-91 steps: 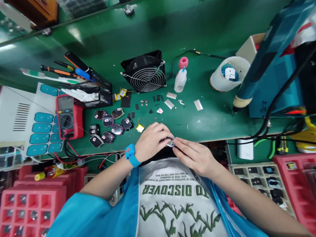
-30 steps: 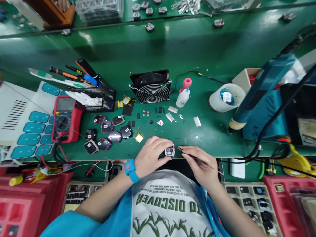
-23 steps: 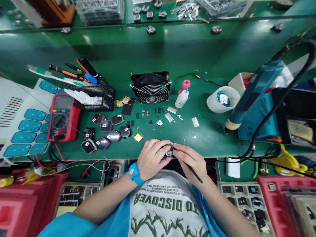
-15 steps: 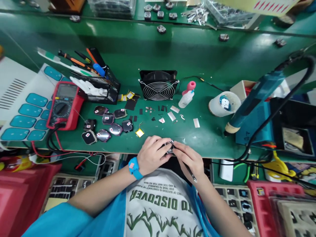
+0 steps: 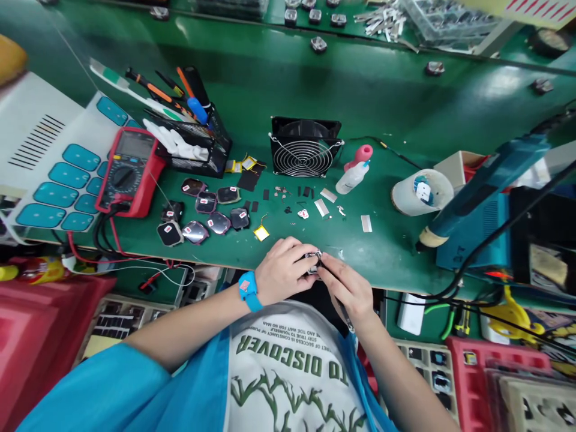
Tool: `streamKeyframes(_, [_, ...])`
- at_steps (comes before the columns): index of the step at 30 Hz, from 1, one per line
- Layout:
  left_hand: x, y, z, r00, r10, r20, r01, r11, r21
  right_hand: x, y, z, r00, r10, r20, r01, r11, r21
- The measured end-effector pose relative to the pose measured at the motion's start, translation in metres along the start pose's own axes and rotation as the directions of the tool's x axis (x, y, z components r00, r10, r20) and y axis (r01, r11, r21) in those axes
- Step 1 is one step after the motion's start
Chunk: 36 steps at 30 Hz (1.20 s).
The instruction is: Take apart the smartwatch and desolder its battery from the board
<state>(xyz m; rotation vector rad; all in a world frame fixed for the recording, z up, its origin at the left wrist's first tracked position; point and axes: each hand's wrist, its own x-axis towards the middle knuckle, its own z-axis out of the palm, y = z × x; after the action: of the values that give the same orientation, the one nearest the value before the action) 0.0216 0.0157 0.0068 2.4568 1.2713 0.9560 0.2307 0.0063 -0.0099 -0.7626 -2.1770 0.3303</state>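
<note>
Close to the bench's front edge, my left hand [image 5: 279,271] grips a small metallic watch case [image 5: 312,263] between thumb and fingers. My right hand [image 5: 350,289] is closed around slim dark tweezers [image 5: 347,318], whose rear end sticks out below the palm. Their tips meet the case's right side, where fingers hide the exact contact. Beyond my left hand lies a small yellow battery [image 5: 261,233] with a thin lead. Several dark watch screens with labels, such as one square screen [image 5: 218,222], lie left of it. Small loose parts and a pale strip [image 5: 366,224] lie further forward.
A black fan [image 5: 306,147] stands at the back, with a white squeeze bottle [image 5: 353,177] to its right. On the left are a red multimeter [image 5: 128,174] and a mesh tool holder [image 5: 198,150]. A white cup [image 5: 405,195] and a teal-handled tool [image 5: 490,183] occupy the right.
The camera view has shifted, so the bench items sit further right and slightly higher. Both hands stay together at the watch case, with the right hand's tweezers tilted a little differently.
</note>
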Motion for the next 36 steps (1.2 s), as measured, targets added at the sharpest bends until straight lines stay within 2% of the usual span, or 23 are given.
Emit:
streamKeyframes(12, [0.0020, -0.0031, -0.0015, 1.000, 0.011, 0.027, -0.009, 0.996, -0.085, 0.0043, 0.0038, -0.0060, 0.999, 0.002, 0.039, -0.002, 1.000, 0.007])
streamKeyframes(21, [0.0027, -0.0046, -0.0012, 0.999, 0.037, 0.028, -0.034, 0.996, -0.087, 0.0074, 0.0053, -0.0075, 0.987, -0.143, 0.068, 0.147, 0.987, -0.061])
streamKeyframes(24, [0.0037, -0.0043, -0.0019, 0.999, 0.026, 0.028, -0.023, 0.995, -0.102, 0.0088, 0.0054, -0.0087, 0.985, -0.155, 0.078, 0.160, 0.985, -0.069])
streamKeyframes(29, [0.0061, -0.0032, -0.0035, 0.999, 0.029, 0.031, -0.025, 0.995, -0.099, 0.0077, 0.0050, -0.0075, 0.994, -0.098, 0.046, 0.101, 0.993, -0.055])
streamKeyframes(36, [0.0070, -0.0034, -0.0032, 0.998, 0.016, 0.066, -0.010, 0.996, -0.085, 0.0041, 0.0058, -0.0006, 0.994, -0.101, -0.033, 0.099, 0.993, -0.058])
